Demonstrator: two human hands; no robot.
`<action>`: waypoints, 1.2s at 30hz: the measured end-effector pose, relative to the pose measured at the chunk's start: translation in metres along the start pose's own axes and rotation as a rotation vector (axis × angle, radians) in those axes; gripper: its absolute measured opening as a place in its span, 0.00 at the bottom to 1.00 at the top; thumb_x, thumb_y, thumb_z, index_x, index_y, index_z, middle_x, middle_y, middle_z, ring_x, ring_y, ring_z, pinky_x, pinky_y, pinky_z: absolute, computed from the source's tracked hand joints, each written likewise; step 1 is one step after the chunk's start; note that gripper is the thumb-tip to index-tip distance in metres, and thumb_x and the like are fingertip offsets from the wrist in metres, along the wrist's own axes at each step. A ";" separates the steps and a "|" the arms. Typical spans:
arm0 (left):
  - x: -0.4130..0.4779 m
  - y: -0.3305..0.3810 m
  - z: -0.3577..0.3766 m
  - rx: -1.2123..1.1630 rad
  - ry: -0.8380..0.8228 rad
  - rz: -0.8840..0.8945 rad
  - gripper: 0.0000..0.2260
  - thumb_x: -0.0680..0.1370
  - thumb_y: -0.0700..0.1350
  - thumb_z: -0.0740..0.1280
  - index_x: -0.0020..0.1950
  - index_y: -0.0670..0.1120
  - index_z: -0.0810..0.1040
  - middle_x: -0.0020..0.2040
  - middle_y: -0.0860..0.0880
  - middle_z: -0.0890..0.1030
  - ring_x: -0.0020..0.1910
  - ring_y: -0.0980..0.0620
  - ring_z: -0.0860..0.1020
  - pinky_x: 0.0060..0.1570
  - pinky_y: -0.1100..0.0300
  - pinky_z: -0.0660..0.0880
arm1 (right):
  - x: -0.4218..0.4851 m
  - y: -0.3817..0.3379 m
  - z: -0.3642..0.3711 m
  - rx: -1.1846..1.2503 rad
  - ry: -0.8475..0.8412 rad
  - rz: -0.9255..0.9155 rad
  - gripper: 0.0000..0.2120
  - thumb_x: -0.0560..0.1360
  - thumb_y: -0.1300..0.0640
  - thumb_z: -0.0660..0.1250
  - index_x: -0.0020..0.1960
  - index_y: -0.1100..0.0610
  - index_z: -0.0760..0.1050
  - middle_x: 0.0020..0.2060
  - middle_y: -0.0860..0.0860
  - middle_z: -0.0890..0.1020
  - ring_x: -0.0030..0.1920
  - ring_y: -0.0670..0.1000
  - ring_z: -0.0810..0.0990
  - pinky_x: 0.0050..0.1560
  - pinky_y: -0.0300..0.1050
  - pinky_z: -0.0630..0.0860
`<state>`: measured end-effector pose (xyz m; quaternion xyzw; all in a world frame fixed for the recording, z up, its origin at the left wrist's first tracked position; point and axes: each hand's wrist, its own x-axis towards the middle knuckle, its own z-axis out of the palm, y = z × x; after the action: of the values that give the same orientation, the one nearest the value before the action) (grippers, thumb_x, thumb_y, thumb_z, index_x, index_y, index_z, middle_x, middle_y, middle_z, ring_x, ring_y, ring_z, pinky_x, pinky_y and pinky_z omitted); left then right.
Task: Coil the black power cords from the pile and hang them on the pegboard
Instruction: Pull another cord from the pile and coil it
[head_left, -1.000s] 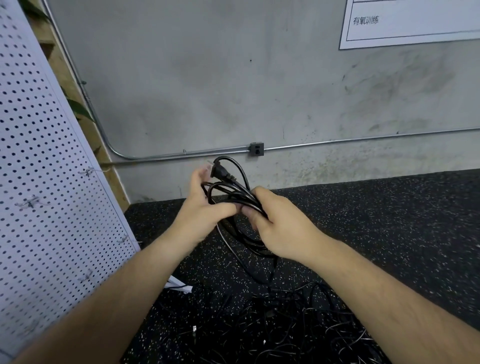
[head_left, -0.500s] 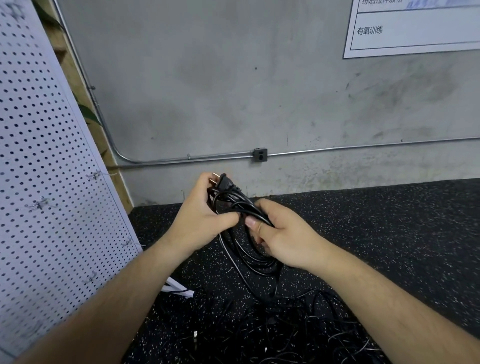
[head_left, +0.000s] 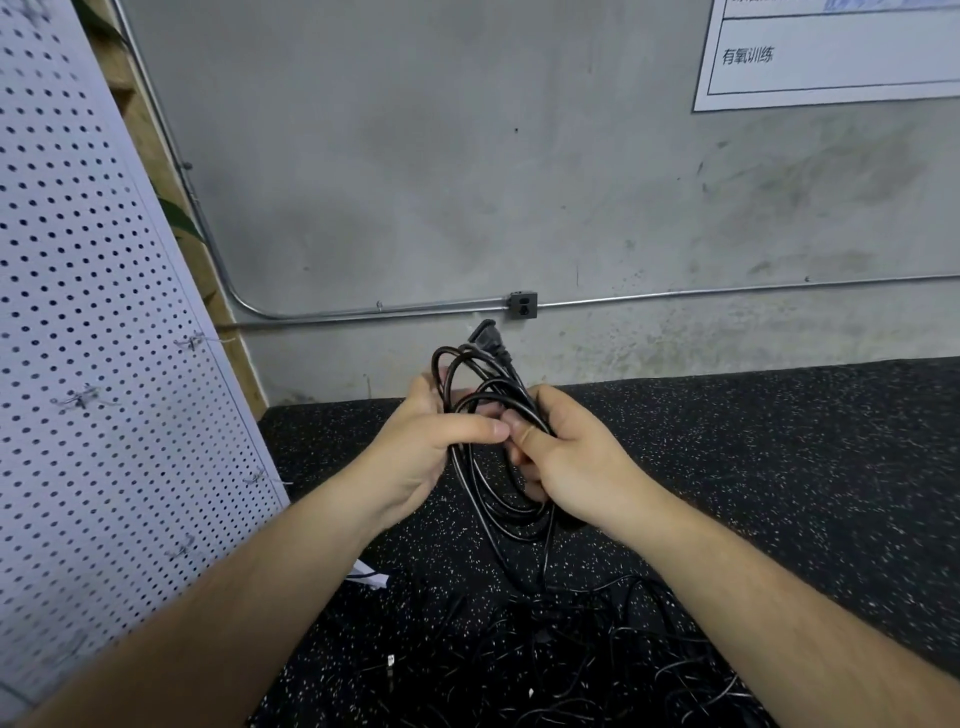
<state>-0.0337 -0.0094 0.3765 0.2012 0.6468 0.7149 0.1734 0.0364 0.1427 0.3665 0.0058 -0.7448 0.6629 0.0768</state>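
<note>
Both hands hold one black power cord (head_left: 498, 499) wound into several loops in front of me. My left hand (head_left: 421, 452) pinches the loops from the left, thumb across them. From the right, my right hand (head_left: 566, 457) grips the same bundle. The cord's plug (head_left: 488, 338) sticks up above the hands. A tail of the cord drops from the coil into the tangled pile of black cords (head_left: 545, 660) on the floor below. The white pegboard (head_left: 88, 364) leans at the left, with several wire hooks (head_left: 80, 397) on it.
A grey concrete wall stands ahead with a metal conduit and a small outlet box (head_left: 522, 305). The floor is black speckled rubber (head_left: 779, 467). A white sign (head_left: 831, 52) hangs at the upper right. A wooden frame (head_left: 156, 156) stands behind the pegboard.
The coil has been turned in my hands, so the plug now points up higher above them. The hands have shifted slightly along the loops and stay close together.
</note>
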 end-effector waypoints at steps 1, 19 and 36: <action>0.000 0.000 0.001 -0.053 -0.025 -0.021 0.33 0.64 0.34 0.76 0.67 0.34 0.69 0.49 0.37 0.83 0.47 0.42 0.83 0.58 0.42 0.79 | 0.000 -0.001 0.000 0.031 -0.001 -0.001 0.04 0.84 0.59 0.61 0.51 0.56 0.72 0.28 0.45 0.74 0.25 0.45 0.67 0.27 0.44 0.65; -0.004 -0.003 0.018 0.367 0.193 0.158 0.02 0.83 0.40 0.63 0.55 0.45 0.74 0.37 0.50 0.81 0.27 0.52 0.77 0.34 0.59 0.74 | 0.000 0.006 -0.001 -0.230 0.081 -0.110 0.09 0.81 0.55 0.66 0.56 0.42 0.72 0.48 0.41 0.83 0.49 0.37 0.80 0.52 0.37 0.74; -0.007 0.004 0.004 0.512 0.073 0.299 0.32 0.75 0.34 0.72 0.70 0.64 0.71 0.50 0.50 0.80 0.45 0.45 0.84 0.39 0.47 0.84 | -0.009 0.002 0.003 -0.066 -0.008 0.011 0.10 0.84 0.51 0.62 0.61 0.55 0.74 0.41 0.50 0.82 0.40 0.48 0.81 0.51 0.53 0.80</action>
<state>-0.0255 -0.0101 0.3800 0.3056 0.7753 0.5526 -0.0134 0.0450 0.1394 0.3635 0.0018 -0.7666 0.6383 0.0702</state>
